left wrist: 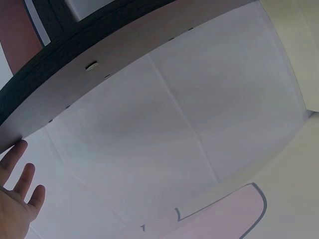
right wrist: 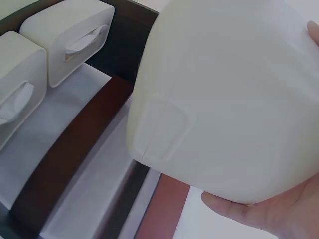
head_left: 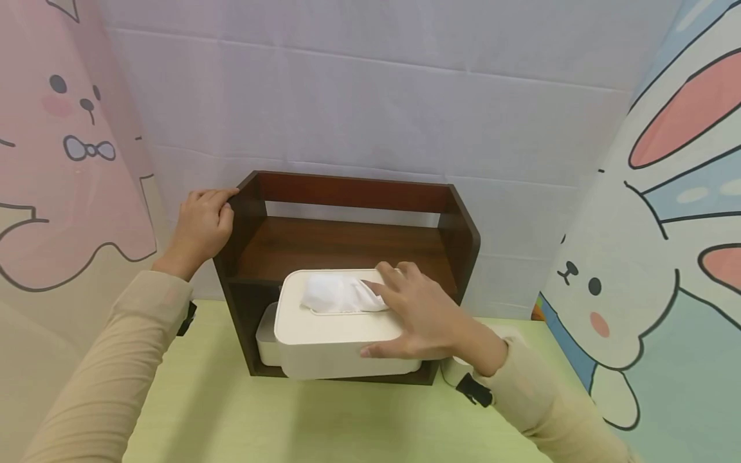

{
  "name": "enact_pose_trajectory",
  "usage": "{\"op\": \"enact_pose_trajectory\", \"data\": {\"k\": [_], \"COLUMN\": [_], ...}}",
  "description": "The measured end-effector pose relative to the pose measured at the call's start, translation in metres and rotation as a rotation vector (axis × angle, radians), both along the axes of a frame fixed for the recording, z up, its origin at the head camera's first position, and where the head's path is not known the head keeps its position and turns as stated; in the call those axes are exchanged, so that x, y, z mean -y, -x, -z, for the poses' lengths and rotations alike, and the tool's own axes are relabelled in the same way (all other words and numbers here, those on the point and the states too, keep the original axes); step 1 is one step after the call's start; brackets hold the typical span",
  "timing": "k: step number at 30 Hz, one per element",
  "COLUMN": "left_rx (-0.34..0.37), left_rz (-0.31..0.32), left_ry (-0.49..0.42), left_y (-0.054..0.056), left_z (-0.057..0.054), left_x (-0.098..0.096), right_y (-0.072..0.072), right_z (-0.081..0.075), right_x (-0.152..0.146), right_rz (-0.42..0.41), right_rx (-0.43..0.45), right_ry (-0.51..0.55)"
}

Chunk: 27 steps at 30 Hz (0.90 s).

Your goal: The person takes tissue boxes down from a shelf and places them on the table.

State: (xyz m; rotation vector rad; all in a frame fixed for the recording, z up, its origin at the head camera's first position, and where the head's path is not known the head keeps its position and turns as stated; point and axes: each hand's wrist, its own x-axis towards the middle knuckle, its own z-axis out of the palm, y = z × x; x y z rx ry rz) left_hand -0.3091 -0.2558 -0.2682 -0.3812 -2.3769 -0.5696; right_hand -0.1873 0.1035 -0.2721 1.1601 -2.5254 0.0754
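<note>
A white tissue box [head_left: 338, 359] with a tissue [head_left: 338, 294] in its top slot is tilted in front of the dark brown wooden shelf [head_left: 347, 247]. My right hand [head_left: 425, 315] grips its right end from above, thumb on the near side and fingers over the far side. The box fills much of the right wrist view. My left hand [head_left: 202, 225] rests at the top of the shelf's left side panel. In the left wrist view, its fingers [left wrist: 22, 184] are spread and fairly straight, one fingertip touching the panel's edge.
In the right wrist view, two more white tissue boxes [right wrist: 70, 40] stand side by side in the shelf. A white rounded object [head_left: 454, 371] sits by the shelf's right foot, partly behind my sleeve. The light green table [head_left: 243, 418] is underneath, with printed cloth around it.
</note>
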Motion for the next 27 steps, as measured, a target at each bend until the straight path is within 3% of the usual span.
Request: {"op": "enact_pose_trajectory", "data": {"k": [18, 27], "left_rx": [0.013, -0.013], "left_rz": [-0.011, -0.002], "left_ry": [0.022, 0.012], "left_y": [0.0, 0.002], "left_z": [0.001, 0.002], "left_x": [-0.002, -0.001], "right_y": [-0.012, -0.018], "right_z": [0.067, 0.102], "right_x": [-0.041, -0.062], "right_rz": [0.047, 0.094], "right_rx": [0.033, 0.042], "right_ry": [0.028, 0.038]}}
